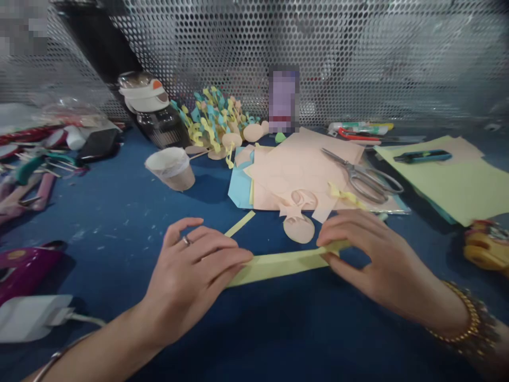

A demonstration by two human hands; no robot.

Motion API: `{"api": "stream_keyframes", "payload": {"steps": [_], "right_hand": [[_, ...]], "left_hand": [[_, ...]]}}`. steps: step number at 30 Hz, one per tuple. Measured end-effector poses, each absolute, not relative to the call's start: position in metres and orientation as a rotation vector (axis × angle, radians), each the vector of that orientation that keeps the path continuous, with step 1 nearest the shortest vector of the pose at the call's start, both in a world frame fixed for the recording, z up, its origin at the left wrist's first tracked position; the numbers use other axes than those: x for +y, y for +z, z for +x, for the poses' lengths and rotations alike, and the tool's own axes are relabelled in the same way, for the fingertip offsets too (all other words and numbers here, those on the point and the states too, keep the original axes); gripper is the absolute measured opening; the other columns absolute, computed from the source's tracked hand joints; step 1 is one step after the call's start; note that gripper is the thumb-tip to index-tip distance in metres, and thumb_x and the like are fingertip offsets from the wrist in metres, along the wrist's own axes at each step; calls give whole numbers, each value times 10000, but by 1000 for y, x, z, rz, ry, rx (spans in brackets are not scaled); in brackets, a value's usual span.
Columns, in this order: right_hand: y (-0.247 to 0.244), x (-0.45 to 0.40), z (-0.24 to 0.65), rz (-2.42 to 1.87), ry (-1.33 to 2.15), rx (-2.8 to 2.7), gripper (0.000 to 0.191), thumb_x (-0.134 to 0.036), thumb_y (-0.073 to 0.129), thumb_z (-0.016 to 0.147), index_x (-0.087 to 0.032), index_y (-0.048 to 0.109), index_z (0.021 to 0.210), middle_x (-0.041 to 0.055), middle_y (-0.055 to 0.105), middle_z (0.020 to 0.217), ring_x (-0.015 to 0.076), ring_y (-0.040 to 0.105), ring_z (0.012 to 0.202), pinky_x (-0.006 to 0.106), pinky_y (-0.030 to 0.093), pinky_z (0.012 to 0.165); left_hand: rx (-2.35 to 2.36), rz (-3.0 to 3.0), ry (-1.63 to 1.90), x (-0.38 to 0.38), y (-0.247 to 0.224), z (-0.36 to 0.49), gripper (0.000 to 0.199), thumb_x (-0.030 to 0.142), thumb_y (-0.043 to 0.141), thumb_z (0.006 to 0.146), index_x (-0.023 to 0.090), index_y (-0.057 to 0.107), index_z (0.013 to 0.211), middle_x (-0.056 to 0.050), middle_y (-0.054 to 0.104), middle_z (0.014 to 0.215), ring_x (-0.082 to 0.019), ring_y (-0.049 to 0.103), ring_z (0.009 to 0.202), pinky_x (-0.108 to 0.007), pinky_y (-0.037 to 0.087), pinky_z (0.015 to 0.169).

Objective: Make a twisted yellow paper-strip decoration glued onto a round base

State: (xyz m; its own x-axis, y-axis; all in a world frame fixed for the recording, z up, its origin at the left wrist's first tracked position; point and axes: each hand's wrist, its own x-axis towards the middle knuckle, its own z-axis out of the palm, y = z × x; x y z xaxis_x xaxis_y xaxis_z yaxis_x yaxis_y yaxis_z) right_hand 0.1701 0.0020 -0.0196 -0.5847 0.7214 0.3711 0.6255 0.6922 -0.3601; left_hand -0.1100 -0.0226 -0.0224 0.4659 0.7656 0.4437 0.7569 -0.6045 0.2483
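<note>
A yellow paper strip point(284, 265) is stretched between my two hands, just above the blue table point(254, 329). My left hand point(194, 270) pinches its left end between thumb and fingers. At the right end, my right hand point(358, 249) has thumb and fingertips closed on the strip. A smaller yellow strip point(240, 223) lies beyond my left hand. Behind the held strip are a round peach paper cutout point(299, 228) and a stack of peach paper sheets point(294, 164). Scissors point(366, 180) rest on this stack, beside a curled yellow paper scrap point(345, 194).
At the back stand a paper cup point(173, 168), a dark bottle point(159, 119) and a cluster of yellow and blue paper curls point(217, 116). A cutter knife point(423, 156) lies on yellow sheets point(457, 185) at right. Pliers point(32, 167) and a white charger point(34, 318) are at left.
</note>
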Motion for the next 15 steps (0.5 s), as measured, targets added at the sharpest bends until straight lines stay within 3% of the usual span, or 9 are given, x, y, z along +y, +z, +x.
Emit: {"api": "stream_keyframes", "payload": {"steps": [6, 11, 15], "right_hand": [[-10, -11, 173, -756, -86, -2577, 155, -102, 569, 832, -211, 594, 940, 15, 646, 924, 177, 544, 869, 369, 389, 856], [-19, -13, 170, -798, -84, -2810, 183, -140, 451, 893, -199, 624, 886, 41, 646, 853, 195, 571, 772, 352, 429, 695], [-24, -15, 171, -901, 22, -2793, 196, -168, 447, 889, -204, 639, 891, 50, 655, 841, 179, 593, 737, 305, 456, 650]], "left_hand": [[1322, 3016, 1064, -35, -18, -108, 286, 72, 561, 838, 328, 653, 927, 98, 700, 802, -113, 609, 701, -378, 316, 932], [1051, 3059, 551, -25, -31, -109, 236, 102, 527, 855, 242, 634, 1012, 11, 679, 903, -159, 616, 802, -320, 422, 746], [1070, 2819, 466, -23, -34, -109, 200, 203, 532, 878, 256, 613, 1053, 9, 666, 972, -145, 615, 882, -266, 435, 689]]}}
